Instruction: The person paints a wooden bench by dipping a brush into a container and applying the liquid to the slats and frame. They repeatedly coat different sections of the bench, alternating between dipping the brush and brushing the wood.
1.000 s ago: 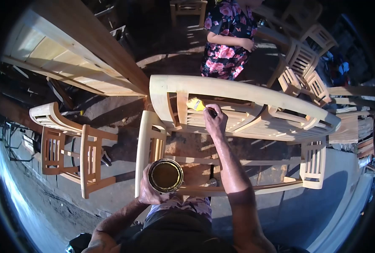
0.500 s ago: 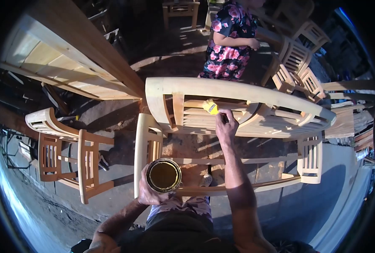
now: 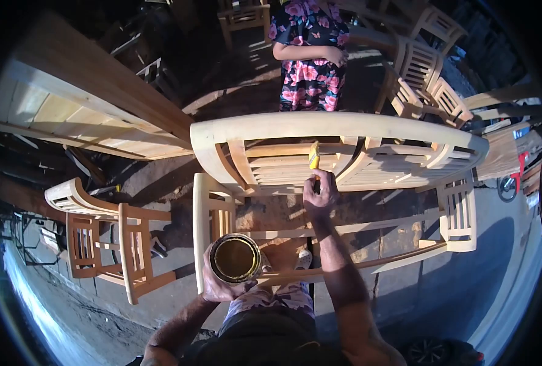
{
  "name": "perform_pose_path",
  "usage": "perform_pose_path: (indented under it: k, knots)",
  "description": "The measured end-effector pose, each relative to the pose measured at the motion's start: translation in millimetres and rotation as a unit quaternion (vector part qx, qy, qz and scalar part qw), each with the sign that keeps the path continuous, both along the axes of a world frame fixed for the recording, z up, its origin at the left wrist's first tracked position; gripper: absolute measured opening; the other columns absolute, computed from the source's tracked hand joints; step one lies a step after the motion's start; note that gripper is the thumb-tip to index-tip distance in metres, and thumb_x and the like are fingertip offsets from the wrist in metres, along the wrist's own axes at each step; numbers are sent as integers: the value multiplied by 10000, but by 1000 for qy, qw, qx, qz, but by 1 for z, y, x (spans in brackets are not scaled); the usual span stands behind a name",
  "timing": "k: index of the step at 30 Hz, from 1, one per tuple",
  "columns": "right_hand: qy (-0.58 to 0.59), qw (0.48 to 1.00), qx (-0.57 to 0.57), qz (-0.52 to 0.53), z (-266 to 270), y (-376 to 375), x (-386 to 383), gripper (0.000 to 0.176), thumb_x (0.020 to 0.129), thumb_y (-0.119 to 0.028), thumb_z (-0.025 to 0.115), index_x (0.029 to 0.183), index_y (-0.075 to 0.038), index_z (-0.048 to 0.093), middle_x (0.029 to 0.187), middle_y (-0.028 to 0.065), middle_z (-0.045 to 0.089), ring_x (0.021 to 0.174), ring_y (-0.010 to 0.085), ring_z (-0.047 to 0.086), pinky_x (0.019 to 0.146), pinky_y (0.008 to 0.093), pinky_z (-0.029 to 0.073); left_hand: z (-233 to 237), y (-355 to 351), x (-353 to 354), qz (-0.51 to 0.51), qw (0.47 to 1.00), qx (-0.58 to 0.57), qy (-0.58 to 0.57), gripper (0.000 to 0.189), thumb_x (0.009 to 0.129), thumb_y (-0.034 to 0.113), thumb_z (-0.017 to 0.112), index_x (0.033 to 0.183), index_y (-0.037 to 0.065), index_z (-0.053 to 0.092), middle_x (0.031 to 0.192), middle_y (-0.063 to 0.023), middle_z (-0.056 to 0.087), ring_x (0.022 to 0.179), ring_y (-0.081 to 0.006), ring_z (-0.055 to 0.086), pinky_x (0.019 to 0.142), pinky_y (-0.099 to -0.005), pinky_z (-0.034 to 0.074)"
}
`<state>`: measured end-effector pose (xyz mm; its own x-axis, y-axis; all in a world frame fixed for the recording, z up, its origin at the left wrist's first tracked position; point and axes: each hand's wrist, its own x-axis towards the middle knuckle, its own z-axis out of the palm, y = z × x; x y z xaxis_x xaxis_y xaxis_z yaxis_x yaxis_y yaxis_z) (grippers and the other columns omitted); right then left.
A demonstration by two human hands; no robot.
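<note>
My left hand (image 3: 217, 282) is wrapped round an open can (image 3: 236, 258) with a dark yellowish liquid inside and smears on its rim. In my right hand (image 3: 321, 193) is a yellow paintbrush (image 3: 314, 160), gripped by its handle, bristles pointing away from me. The brush overlaps the slats of the backrest of a pale wooden bench frame (image 3: 344, 124). That frame has a curved top rail, slatted back and slatted arms, and an open seat area. Below the can, its front rail (image 3: 356, 266) crosses in front of my legs.
A person in a floral dress (image 3: 310, 67) stands behind the bench, arms folded across the body. A wooden chair frame (image 3: 124, 238) stands at the left, near a large wooden panel (image 3: 94, 122). More slatted chairs (image 3: 418, 67) are at the back right. A car (image 3: 432, 352) shows at bottom right.
My right hand and the brush have shifted slightly left and down in the view, and the brush has turned more upright. The person behind the bench has turned, with arms now folded.
</note>
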<state>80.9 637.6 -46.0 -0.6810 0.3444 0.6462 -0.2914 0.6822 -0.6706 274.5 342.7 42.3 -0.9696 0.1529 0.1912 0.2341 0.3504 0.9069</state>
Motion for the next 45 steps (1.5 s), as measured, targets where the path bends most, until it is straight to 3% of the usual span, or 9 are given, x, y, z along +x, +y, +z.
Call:
perform_pose_path:
  k: [8, 13, 22, 25, 30, 33, 34, 37, 45]
  knots:
    - [1, 955, -19, 296, 6, -80, -20, 170, 857, -7, 708, 989, -92, 645, 870, 147, 639, 777, 331, 640, 657, 434, 536, 12, 29, -2, -12, 1000, -5, -7, 1162, 642, 345, 1004, 1509, -17, 321, 1411, -200, 563, 1277, -302, 626, 1095, -448, 512]
    - [-150, 948, -183, 213, -16, 30, -19, 131, 897, 5, 677, 1012, -58, 693, 921, 144, 701, 811, 310, 675, 702, 399, 551, 13, 38, -7, -29, 999, 10, -13, 1176, 634, 332, 1004, 1519, -10, 309, 1412, -192, 565, 1282, -302, 624, 1101, -448, 510]
    - [11, 999, -3, -36, 8, 65, 6, 214, 803, 11, 714, 987, -91, 676, 837, 115, 626, 758, 331, 628, 663, 444, 522, 9, 42, -9, -43, 999, 28, -17, 1118, 662, 282, 988, 1512, -6, 321, 1393, -190, 592, 1261, -300, 651, 1068, -438, 537]
    - [3, 996, 83, 35, -21, 25, -18, 175, 801, -48, 738, 922, -105, 625, 816, 112, 560, 749, 339, 602, 651, 453, 510, 13, 46, -9, -47, 999, 14, -20, 1093, 673, 271, 981, 1506, 1, 328, 1383, -180, 601, 1248, -291, 658, 1062, -434, 541]
    - [-99, 945, -78, 302, 13, 17, 8, 117, 864, -42, 728, 976, -77, 728, 847, 120, 683, 745, 282, 695, 666, 365, 565, 19, 49, -15, -49, 999, -10, 0, 1076, 671, 280, 981, 1499, 11, 347, 1353, -161, 619, 1220, -270, 666, 1062, -428, 540]
    - [-71, 968, -155, 184, -13, 74, -16, 108, 939, 0, 671, 1025, -42, 721, 883, 111, 715, 758, 200, 696, 716, 315, 541, 23, 50, -13, -43, 999, -3, -13, 1033, 712, 317, 934, 1486, -32, 346, 1354, -197, 616, 1215, -306, 668, 1052, -447, 542]
    - [-187, 880, -394, 189, -34, 92, -22, 114, 949, -2, 664, 1040, -39, 721, 852, 97, 709, 759, 189, 686, 708, 322, 536, 26, 51, -14, -42, 999, 3, -15, 1016, 720, 324, 926, 1481, -32, 355, 1343, -196, 622, 1205, -309, 673, 1047, -446, 543]
    - [-42, 993, -112, 20, -4, 108, -21, 87, 919, 22, 686, 964, -52, 696, 831, 112, 695, 731, 231, 671, 683, 345, 537, 35, 55, -13, -38, 999, 18, -25, 968, 743, 343, 904, 1466, -33, 383, 1311, -193, 641, 1176, -315, 687, 1032, -441, 546]
    - [-77, 978, -175, 87, -9, 94, -18, 80, 924, 29, 689, 952, -44, 672, 870, 117, 689, 749, 269, 675, 711, 352, 540, 12, 40, -5, -53, 998, 17, -26, 1129, 650, 300, 993, 1500, 3, 312, 1380, -178, 580, 1247, -275, 644, 1051, -427, 549]
